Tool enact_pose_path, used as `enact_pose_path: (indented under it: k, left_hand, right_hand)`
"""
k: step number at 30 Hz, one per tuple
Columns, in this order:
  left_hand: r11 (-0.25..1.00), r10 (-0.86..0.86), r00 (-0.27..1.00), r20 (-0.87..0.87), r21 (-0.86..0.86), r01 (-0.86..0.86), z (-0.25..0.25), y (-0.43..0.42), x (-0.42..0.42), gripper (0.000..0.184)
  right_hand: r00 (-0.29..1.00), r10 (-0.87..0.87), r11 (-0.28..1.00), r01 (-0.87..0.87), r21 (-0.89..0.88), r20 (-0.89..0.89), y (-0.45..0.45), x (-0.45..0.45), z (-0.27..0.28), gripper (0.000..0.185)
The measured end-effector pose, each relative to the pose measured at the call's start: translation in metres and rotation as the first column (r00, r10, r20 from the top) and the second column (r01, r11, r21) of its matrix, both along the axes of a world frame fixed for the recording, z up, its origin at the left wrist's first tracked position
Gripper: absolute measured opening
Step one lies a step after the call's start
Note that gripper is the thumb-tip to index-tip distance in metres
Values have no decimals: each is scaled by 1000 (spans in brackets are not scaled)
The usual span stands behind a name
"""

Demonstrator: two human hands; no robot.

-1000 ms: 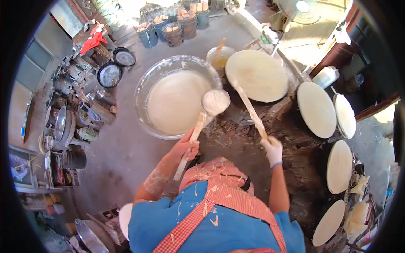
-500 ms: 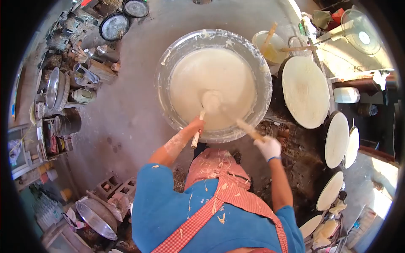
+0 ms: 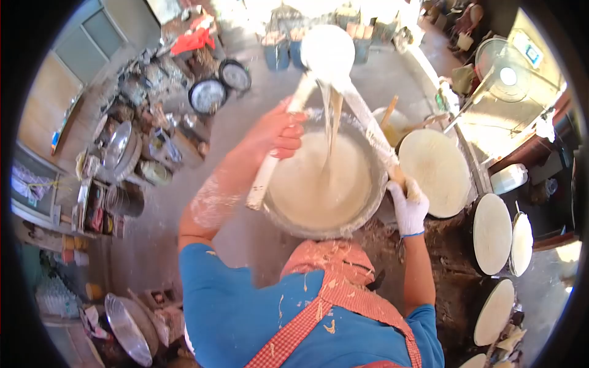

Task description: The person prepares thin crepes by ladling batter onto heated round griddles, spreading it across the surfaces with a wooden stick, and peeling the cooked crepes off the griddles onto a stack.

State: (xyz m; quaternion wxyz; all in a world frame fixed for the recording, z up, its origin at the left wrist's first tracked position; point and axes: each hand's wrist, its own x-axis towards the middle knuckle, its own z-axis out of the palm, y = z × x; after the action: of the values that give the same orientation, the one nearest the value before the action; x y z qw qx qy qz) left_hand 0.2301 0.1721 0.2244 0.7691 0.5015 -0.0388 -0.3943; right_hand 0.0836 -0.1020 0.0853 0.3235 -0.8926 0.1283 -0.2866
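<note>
The white, batter-coated round ladle head (image 3: 328, 54) is blown out — can't tell what's inside — and partly blocks the blue cylindrical buckets (image 3: 277, 56). Bottom edge chops the lowest pale round disc (image 3: 474, 362). Dim background person (image 3: 469, 19): too small to read.

Glare washes out the view's top and the ladle (image 3: 328, 52), fisheye distortion bending the dark edges

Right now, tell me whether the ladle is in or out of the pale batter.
Out: the ladle is held above the basin, with strands trailing down to the batter.
</note>
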Motion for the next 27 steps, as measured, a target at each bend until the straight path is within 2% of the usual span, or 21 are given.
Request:
enact_pose_path:
  k: [1, 3, 5, 7, 8, 9, 10, 12, 13, 14, 16, 17, 18, 19, 20, 21, 22, 23, 25, 26, 27]
  left_hand:
    - [999, -14, 982, 186, 52, 4, 23, 3, 2, 42]
    - [995, 18, 914, 406, 81, -55, 65, 7, 4, 48]
    - [987, 27, 805, 592, 112, -115, 88, 12, 15, 61]
    - [962, 46, 730, 682, 166, -216, 73, 11, 34, 63]
    - [966, 0, 737, 676, 191, -175, 56, 12, 42, 60]
    - [964, -55, 757, 651, 232, -130, 27, 15, 46, 56]
    - [962, -113, 886, 450, 271, -15, -9, 19, 48, 55]
    - [952, -191, 979, -75, 228, 203, -65, 20, 55, 42]
    - [950, -205, 908, -365, 151, 275, -76, 16, 56, 30]
    - [927, -234, 889, -394, 184, 326, -84, 14, 57, 30]
    - [962, -208, 631, -747, -39, 271, -90, -4, 54, 18]
    - [939, -252, 612, -750, -35, 343, -81, -18, 50, 18]
    - [881, -376, 763, -526, 51, 470, -66, -30, 41, 30]
    - [815, -517, 817, -254, 147, 561, -52, -44, 28, 43]
    - [806, -528, 839, -132, 232, 544, -43, -62, 10, 20]
    - [757, -604, 787, -125, 219, 616, -49, -82, -1, 20]
    - [714, -682, 729, -62, 162, 681, -59, -102, -10, 32]
    - [650, -757, 654, -5, 105, 753, -71, -125, -22, 43]
    - [569, -789, 567, -236, 67, 820, -93, -176, -46, 23]
    - [557, -724, 382, -574, -161, 815, -105, -200, -58, 12]
    - [595, -551, 98, -829, -308, 742, -121, -224, -73, 13]
  right_hand:
    - [999, 0, 996, -4, 85, 40, -1, 8, 30, 26]
    - [968, -37, 979, -16, 204, 249, -11, 27, 58, 23]
    - [957, -79, 972, 12, 235, 278, -10, 31, 80, 22]
    - [977, -4, 856, -106, 507, 211, 1, 25, 81, 21]
    - [969, 51, 795, -186, 577, 243, 4, 29, 50, 23]
    - [976, 102, 657, -213, 723, 194, 10, 27, 16, 25]
    - [971, 174, 584, -234, 777, 162, 15, 20, -25, 27]
    - [987, 152, 584, -45, 811, -55, 28, -16, -75, 28]
    - [983, 126, 605, 28, 795, -130, 35, -32, -86, 28]
    - [971, 97, 631, 110, 768, -219, 37, -51, -90, 27]
    - [925, 25, 661, 270, 700, -380, 40, -96, -71, 26]
    - [919, -23, 618, 321, 717, -392, 42, -116, -56, 26]
    - [929, -101, 599, 343, 724, -357, 45, -134, -45, 26]
    - [930, -184, 583, 364, 726, -319, 50, -150, -36, 26]
    - [926, -260, 574, 377, 727, -275, 54, -162, -30, 27]
    - [912, -341, 567, 393, 724, -228, 57, -175, -25, 28]
    - [893, -376, 542, 427, 724, -246, 59, -188, -33, 31]
    - [881, -350, 446, 455, 771, -317, 60, -200, -30, 34]
    - [846, -405, 360, 497, 790, -347, 63, -233, -58, 36]
    - [815, -481, 367, 523, 769, -324, 72, -255, -84, 37]
    - [766, -562, 444, 599, 667, -314, 83, -282, -116, 39]
